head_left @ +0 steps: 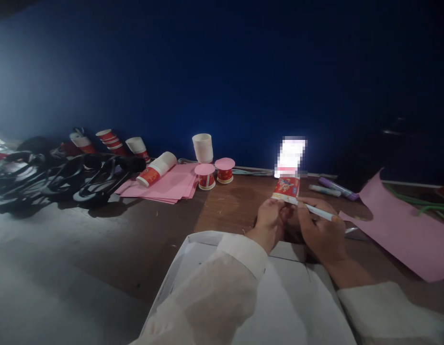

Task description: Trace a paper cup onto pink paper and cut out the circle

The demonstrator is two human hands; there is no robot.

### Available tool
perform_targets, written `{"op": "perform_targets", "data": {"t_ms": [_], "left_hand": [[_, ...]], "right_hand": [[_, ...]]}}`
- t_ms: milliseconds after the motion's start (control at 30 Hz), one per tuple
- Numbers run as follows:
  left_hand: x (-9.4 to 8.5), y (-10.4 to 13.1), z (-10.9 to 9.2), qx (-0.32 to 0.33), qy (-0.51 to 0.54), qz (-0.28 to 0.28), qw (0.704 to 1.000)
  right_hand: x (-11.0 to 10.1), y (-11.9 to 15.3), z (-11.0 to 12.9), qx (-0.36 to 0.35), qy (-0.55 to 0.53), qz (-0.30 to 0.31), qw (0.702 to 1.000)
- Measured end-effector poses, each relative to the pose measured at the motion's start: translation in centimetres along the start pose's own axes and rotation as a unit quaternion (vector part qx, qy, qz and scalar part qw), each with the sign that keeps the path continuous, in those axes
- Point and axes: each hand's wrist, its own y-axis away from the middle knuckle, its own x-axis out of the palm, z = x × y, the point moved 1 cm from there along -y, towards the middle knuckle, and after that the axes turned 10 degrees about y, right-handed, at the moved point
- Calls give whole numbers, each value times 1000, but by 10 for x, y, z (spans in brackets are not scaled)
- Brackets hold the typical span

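A brown table (229,215) bears a white box (290,297) at its near side, with a cut pink sheet (404,230) to the right. Of the 2 hands, the right hand (322,235) is pinched in a writing grip; the left hand (267,223) is curled around the near end of a red paper cup (286,187), tilted just beyond the box. At the cup's pale edge, the gripped white pen (320,212) seems to touch, so the step looks like marking there. Any further stroke calls for a steady cup and light pressure.
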Motion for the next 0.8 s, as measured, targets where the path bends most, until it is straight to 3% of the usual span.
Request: {"op": "perform_targets", "data": {"t_ms": [367,800], "left_hand": [[0,2,-2,-18,-8,3,1000],[2,5,-3,-21,-9,-3,1000]], "right_hand": [[-4,-1,4,25,-1,-32,999],[-1,-1,2,17,19,-14,1000]]}}
